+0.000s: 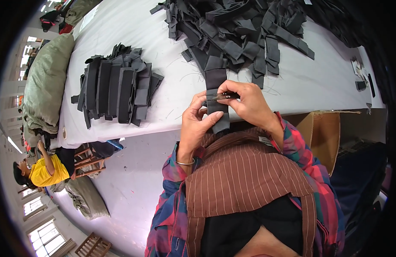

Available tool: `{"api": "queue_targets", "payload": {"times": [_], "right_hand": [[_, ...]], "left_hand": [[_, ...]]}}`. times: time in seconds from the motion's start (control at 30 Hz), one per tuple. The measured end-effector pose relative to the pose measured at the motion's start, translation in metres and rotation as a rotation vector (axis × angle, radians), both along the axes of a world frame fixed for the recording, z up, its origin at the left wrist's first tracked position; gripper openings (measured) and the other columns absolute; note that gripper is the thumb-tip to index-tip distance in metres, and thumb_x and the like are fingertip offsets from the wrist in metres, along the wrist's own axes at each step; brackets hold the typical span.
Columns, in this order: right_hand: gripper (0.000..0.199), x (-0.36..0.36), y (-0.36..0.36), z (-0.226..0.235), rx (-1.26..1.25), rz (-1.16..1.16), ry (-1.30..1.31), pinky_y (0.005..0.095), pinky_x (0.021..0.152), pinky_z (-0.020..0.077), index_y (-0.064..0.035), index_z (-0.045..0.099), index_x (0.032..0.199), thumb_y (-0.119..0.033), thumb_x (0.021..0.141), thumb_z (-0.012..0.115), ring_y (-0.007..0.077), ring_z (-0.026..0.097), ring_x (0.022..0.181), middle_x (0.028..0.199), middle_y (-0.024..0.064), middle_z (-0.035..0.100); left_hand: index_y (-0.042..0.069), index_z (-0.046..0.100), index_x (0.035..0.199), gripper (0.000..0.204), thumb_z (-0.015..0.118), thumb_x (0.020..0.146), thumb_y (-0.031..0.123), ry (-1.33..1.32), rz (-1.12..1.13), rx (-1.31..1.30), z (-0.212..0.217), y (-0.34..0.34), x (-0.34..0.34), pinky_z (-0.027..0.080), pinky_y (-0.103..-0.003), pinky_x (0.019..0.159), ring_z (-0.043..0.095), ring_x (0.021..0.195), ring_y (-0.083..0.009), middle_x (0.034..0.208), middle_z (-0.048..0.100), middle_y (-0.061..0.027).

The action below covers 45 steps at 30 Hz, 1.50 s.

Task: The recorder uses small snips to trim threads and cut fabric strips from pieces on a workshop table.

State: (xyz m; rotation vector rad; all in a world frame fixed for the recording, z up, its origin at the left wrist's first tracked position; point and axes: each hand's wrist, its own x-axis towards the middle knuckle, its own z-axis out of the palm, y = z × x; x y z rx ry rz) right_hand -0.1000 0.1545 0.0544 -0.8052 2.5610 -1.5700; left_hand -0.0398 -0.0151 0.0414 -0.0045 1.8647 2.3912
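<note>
Across the long white-covered worktable [133,25], two heaps of dark grey fabric pieces frame your work: a big loose tangle [241,30] at the far edge and a tidier stack of folded pieces [116,88] off to your left. Beyond the table's left end lie bulky olive-green sacks [46,81], and an open brown cardboard box [324,132] sits below the near edge on your right.

At that near edge, straight ahead of you, hangs the dark grey fabric strip [216,81] you are working on, its lower end draped over the table rim between your hands. It looks light, soft and floppy, likely to sag wherever it is unsupported, so grip it flat, close to the spot being worked.

Your left hand [198,124] does that: thumb and fingers closed together, pinching the strip's left edge from below. Your right hand [249,103] lies over the strip, fingers clamped on a small slim dark metal tool [221,97], possibly thread snips, held crosswise against the cloth; its blades are too small to tell.
</note>
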Motion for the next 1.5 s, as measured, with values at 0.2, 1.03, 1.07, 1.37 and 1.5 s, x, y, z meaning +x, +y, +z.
{"api": "queue_targets", "payload": {"times": [0.2, 1.03, 1.07, 1.37, 1.5], "right_hand": [[0.013, 0.001, 0.006, 0.002, -0.011, -0.011, -0.061, 0.0370, 0.058, 0.0455, -0.0044, 0.059, 0.089, -0.007, 0.078, 0.066, 0.0319, 0.062, 0.068, 0.076, 0.0138, 0.065], [0.017, 0.000, 0.017, 0.014, 0.121, 0.173, 0.290, 0.0327, 0.067, 0.0389, -0.0137, 0.068, 0.088, -0.020, 0.073, 0.071, 0.0202, 0.052, 0.066, 0.076, -0.0006, 0.063], [0.017, 0.000, 0.016, 0.013, 0.117, 0.170, 0.308, 0.0328, 0.067, 0.0386, -0.0142, 0.067, 0.088, -0.020, 0.073, 0.071, 0.0204, 0.051, 0.065, 0.074, -0.0007, 0.062], [0.012, 0.000, 0.015, 0.015, 0.173, 0.198, 0.282, 0.0325, 0.068, 0.0395, -0.0157, 0.068, 0.084, -0.023, 0.076, 0.071, 0.0177, 0.057, 0.070, 0.075, -0.0034, 0.065], [0.010, 0.000, 0.015, 0.014, 0.170, 0.186, 0.272, 0.0324, 0.066, 0.0399, -0.0156, 0.068, 0.083, -0.022, 0.076, 0.071, 0.0183, 0.057, 0.067, 0.073, -0.0031, 0.065]], "left_hand": [[-0.003, 0.059, 0.116, 0.036, 0.063, 0.081, -0.002, -0.139, 0.114, 0.120, 0.000, -0.002, 0.003, 0.047, -0.025, 0.083, 0.059, 0.092, -0.0113, 0.107, 0.061, -0.0051], [-0.001, 0.064, 0.098, 0.020, 0.062, 0.093, 0.018, -0.185, 0.165, 0.145, -0.005, -0.006, 0.001, 0.043, -0.018, 0.065, 0.054, 0.074, -0.0039, 0.085, 0.062, 0.0009], [-0.001, 0.064, 0.098, 0.020, 0.062, 0.093, 0.018, -0.187, 0.167, 0.146, -0.005, -0.007, 0.001, 0.043, -0.018, 0.065, 0.054, 0.074, -0.0039, 0.085, 0.062, 0.0009], [0.000, 0.066, 0.095, 0.019, 0.064, 0.091, 0.018, -0.263, 0.136, 0.171, -0.006, -0.011, 0.000, 0.043, -0.019, 0.065, 0.054, 0.072, -0.0044, 0.083, 0.061, 0.0016], [0.000, 0.066, 0.096, 0.019, 0.063, 0.091, 0.018, -0.284, 0.120, 0.169, -0.005, -0.011, 0.000, 0.043, -0.019, 0.065, 0.053, 0.072, -0.0044, 0.084, 0.061, 0.0018]]}}
